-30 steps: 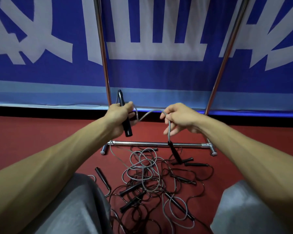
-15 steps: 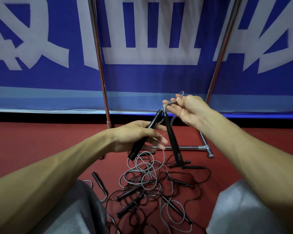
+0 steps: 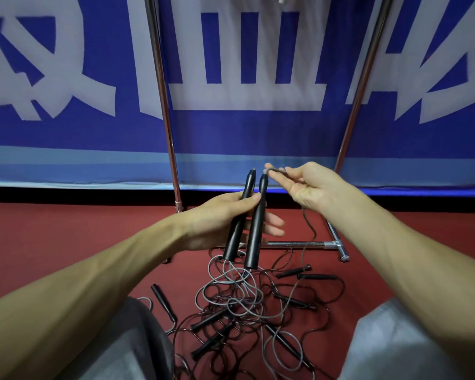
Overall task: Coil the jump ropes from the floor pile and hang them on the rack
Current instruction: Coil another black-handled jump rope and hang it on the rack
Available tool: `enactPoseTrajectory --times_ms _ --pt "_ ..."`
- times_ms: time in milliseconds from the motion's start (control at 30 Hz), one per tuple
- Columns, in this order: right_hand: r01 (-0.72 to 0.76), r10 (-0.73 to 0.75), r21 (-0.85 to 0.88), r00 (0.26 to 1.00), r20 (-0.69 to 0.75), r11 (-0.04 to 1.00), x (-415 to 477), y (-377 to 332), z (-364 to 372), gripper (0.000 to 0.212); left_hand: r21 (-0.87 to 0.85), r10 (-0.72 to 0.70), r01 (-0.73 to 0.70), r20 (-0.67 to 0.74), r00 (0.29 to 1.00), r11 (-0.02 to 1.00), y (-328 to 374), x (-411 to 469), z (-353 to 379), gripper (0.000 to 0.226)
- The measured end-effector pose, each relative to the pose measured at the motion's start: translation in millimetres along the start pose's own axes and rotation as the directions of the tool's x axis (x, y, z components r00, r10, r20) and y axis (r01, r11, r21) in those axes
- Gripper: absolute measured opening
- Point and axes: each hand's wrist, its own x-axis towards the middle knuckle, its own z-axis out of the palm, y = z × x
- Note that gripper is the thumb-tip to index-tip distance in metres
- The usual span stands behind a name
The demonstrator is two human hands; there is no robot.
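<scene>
Holding both handles in left hand; right hand pinches grey cord. Risk: cord likely snags in floor pile, dragging neighbours.

Red floor: tangled jump ropes, black handles (count unclear); rack base bar just behind.

The rack is cut off above, and the rope pile runs past the bottom edge.

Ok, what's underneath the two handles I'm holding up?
Below the held handles, a tangled rope pile with loose handles on the red floor. The left hand hides part of the rack's bottom bar.
</scene>
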Motion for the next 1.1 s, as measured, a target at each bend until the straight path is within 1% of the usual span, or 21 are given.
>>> enactPoseTrajectory --times_ms 67,133,200,233,267,300,333,367,400,433,500,600,633,667,733,800,867,900,1000,1067,1100 --pt "0.029 -0.028 -0.029 1.000 0.010 0.999 0 0 0 0.020 -0.018 -0.031 0.031 -0.007 1.000 0.999 3 -2 2 0.026" --pt "0.098 -0.097 -0.156 0.995 0.010 0.983 -1 -1 2 0.021 -0.035 -0.067 0.065 -0.049 0.997 0.997 0 -1 3 0.023" --pt "0.143 -0.146 -0.409 0.989 0.024 0.902 -4 -1 4 0.023 0.064 -0.076 0.085 -0.128 0.989 0.994 -7 3 -1 0.016" --pt "0.126 -0.137 -0.591 0.990 0.027 0.797 -9 0 4 0.021 0.222 -0.043 0.085 -0.189 0.981 0.971 -11 5 -5 0.013" --pt "0.105 -0.130 -0.777 0.991 0.030 0.621 -13 1 4 0.020 0.434 0.019 0.087 -0.234 0.972 0.897 -13 6 -10 0.014" --pt "0.102 -0.151 -0.912 0.988 0.045 0.397 -15 1 2 0.023 0.647 0.085 0.102 -0.251 0.964 0.756 -13 7 -15 0.017" --pt "0.117 -0.205 -0.978 0.976 0.080 0.173 -16 2 0 0.029 0.814 0.137 0.131 -0.250 0.959 0.565 -14 7 -19 0.021" --pt "0.141 -0.272 -0.990 0.953 0.134 0.006 -15 3 -2 0.033 0.917 0.183 0.162 -0.241 0.953 0.365 -14 6 -22 0.022" --pt "0.176 -0.333 -0.981 0.923 0.193 -0.081 -12 5 -3 0.034 0.964 0.232 0.181 -0.225 0.946 0.195 -13 5 -23 0.023" --pt "0.232 -0.369 -0.968 0.895 0.251 -0.094 -9 7 -3 0.033 0.980 0.282 0.187 -0.199 0.938 0.069 -12 3 -24 0.022" --pt "0.351 -0.354 -0.936 0.873 0.336 -0.023 -5 13 0 0.034 0.982 0.374 0.173 -0.135 0.917 -0.070 -8 1 -21 0.020" --pt "0.335 -0.155 -0.941 0.929 0.337 -0.043 -10 16 4 0.053 0.973 0.449 0.178 -0.096 0.888 -0.145 0 0 -14 0.018" --pt "0.293 -0.060 -0.956 0.954 0.293 -0.013 -11 17 3 0.059 0.968 0.468 0.197 -0.103 0.878 -0.158 1 0 -14 0.019" --pt "0.243 0.032 -0.968 0.969 0.246 0.060 -14 17 3 0.062 0.961 0.482 0.217 -0.110 0.869 -0.172 2 0 -14 0.019" --pt "0.182 0.099 -0.973 0.975 0.197 0.142 -16 14 1 0.065 0.950 0.491 0.256 -0.140 0.860 -0.178 1 -1 -18 0.021" --pt "0.222 0.041 -0.957 0.971 0.234 0.188 -15 10 2 0.065 0.951 0.483 0.276 -0.177 0.858 -0.142 0 -2 -22 0.024" --pt "0.288 0.003 -0.916 0.954 0.300 0.279 -16 7 5 0.061 0.960 0.457 0.267 -0.200 0.867 -0.088 -2 -2 -23 0.025" --pt "0.324 -0.002 -0.904 0.941 0.337 0.280 -18 7 6 0.057 0.963 0.445 0.257 -0.194 0.874 -0.083 -4 -2 -23 0.025" --pt "0.413 0.003 -0.898 0.908 0.418 0.151 -18 12 1 0.046 0.964 0.436 0.225 -0.144 0.889 -0.140 -11 -1 -22 0.028" --pt "0.409 0.022 -0.893 0.907 0.420 0.191 -18 15 -3 0.041 0.968 0.439 0.221 -0.149 0.886 -0.116 -12 -2 -23 0.030" --pt "0.410 0.009 -0.885 0.907 0.422 0.219 -18 14 -3 0.041 0.973 0.439 0.223 -0.174 0.881 -0.061 -12 -2 -23 0.031"
